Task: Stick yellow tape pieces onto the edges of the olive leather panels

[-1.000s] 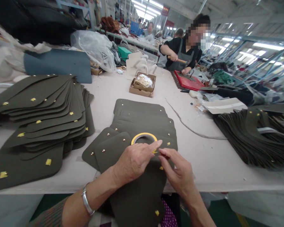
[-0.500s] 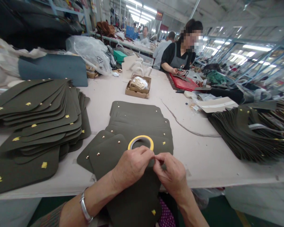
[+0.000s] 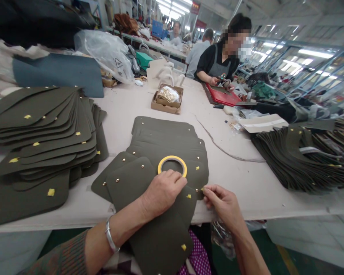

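My left hand (image 3: 164,191), with a silver bangle on its wrist, is closed on the near edge of a yellow tape roll (image 3: 172,157). The roll lies over a spread of dark olive panels (image 3: 163,135) dotted with small gold studs. Between thumb and fingertips, my right hand (image 3: 224,199) pinches a small piece of yellow tape (image 3: 202,189), close to a stud at the panels' right edge. The panel (image 3: 160,244) under my left forearm hangs over the table edge toward my lap. Yellow tape bits (image 3: 189,196) stick to some panels.
A tall pile of taped olive panels (image 3: 46,152) stands at left, another fanned pile (image 3: 301,164) at right. Beyond are a small carton (image 3: 166,107) of gold studs and a cord (image 3: 226,152). A co-worker (image 3: 218,65) works over a red item (image 3: 223,96).
My right hand has moved right, away from my left hand, with a bit of yellow tape in its fingertips. A yellow bit now shows on the panel beside my left hand.
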Action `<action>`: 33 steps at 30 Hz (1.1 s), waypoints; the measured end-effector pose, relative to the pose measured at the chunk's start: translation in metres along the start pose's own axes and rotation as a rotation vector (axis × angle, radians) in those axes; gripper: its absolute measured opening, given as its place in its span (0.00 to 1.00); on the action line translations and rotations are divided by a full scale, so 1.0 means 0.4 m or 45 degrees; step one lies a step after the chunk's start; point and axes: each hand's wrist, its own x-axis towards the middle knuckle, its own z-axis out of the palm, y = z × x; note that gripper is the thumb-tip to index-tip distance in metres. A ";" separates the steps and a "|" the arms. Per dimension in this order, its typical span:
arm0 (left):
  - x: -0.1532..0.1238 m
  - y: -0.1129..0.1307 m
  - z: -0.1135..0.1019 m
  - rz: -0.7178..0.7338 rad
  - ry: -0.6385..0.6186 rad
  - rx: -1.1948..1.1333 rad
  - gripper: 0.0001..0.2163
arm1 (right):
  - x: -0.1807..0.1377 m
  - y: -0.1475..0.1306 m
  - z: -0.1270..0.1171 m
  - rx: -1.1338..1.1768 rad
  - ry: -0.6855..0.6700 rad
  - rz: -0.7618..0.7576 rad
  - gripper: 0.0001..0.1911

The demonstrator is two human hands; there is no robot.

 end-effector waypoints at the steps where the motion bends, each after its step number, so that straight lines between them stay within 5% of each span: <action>1: 0.001 -0.003 0.004 0.026 -0.046 0.020 0.06 | -0.002 0.004 -0.003 -0.026 -0.011 -0.007 0.19; 11: 0.008 0.003 0.004 0.110 -0.204 -0.039 0.05 | 0.003 -0.007 0.005 -0.357 -0.165 -0.066 0.14; 25: 0.007 0.004 0.001 0.155 -0.227 -0.039 0.04 | 0.002 -0.028 0.023 -0.839 -0.052 -0.422 0.12; 28: 0.003 0.001 0.001 0.086 -0.203 -0.010 0.04 | -0.011 -0.008 0.005 -0.920 -0.022 -0.609 0.05; 33: 0.007 -0.003 0.000 0.027 -0.172 0.041 0.05 | -0.025 0.005 -0.006 -1.093 -0.146 -0.879 0.11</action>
